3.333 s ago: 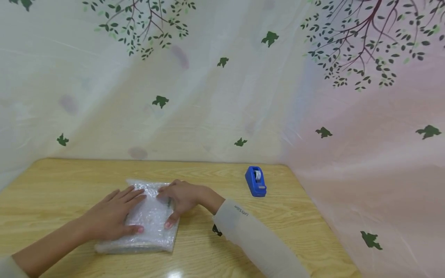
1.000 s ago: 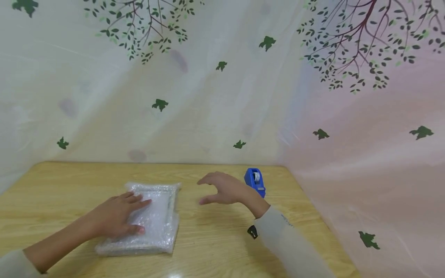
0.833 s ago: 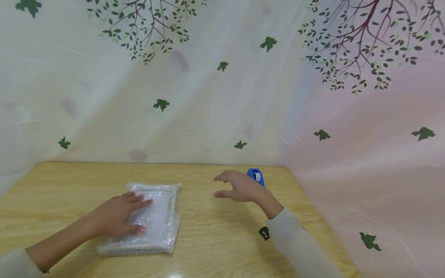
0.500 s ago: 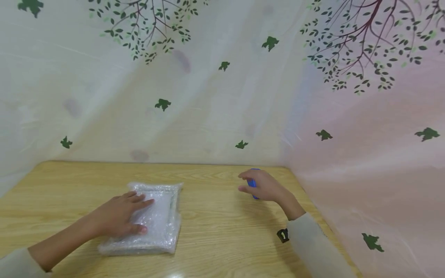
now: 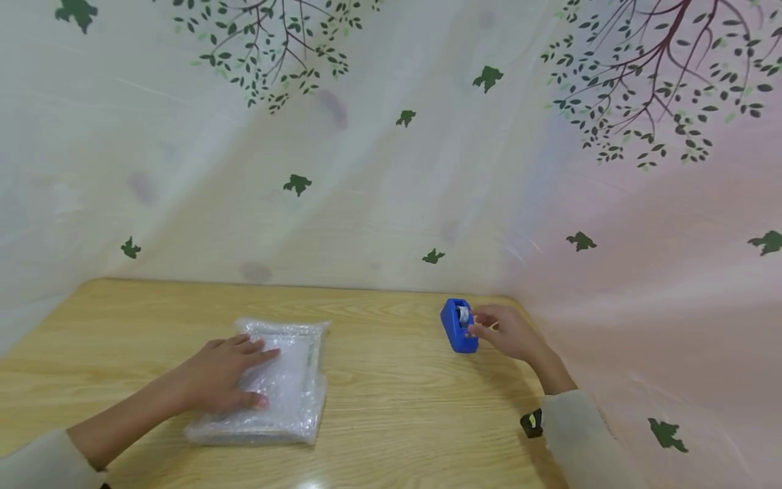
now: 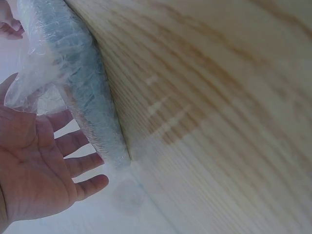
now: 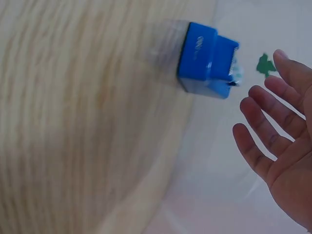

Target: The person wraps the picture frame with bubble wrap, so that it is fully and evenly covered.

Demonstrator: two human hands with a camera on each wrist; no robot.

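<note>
A flat, rectangular bundle in clear bubble wrap (image 5: 292, 380) lies on the left half of the table. My left hand (image 5: 221, 380) rests on top of it with the fingers spread. From the left wrist, the wrapped edge (image 6: 87, 83) stands beside the extended fingers of the left hand (image 6: 41, 165). Toward the back right is a blue tape dispenser (image 5: 453, 327) with a roll of tape in it. My right hand (image 5: 510, 333) hovers at its right side, fingers loosely bent. The right wrist view has the dispenser (image 7: 200, 58) apart from the right hand (image 7: 285, 141), which holds nothing.
The wood-grain table (image 5: 391, 407) carries both things. A pale curtain (image 5: 366, 204) printed with branches and green leaves hangs along its back and right edges, close to the right hand. A small black device (image 5: 531, 423) sits at the right wrist.
My right hand has left the bubble wrap and moved right, passing over to the far side of the tape dispenser, which is uncovered again. The left hand has stayed on the bundle.
</note>
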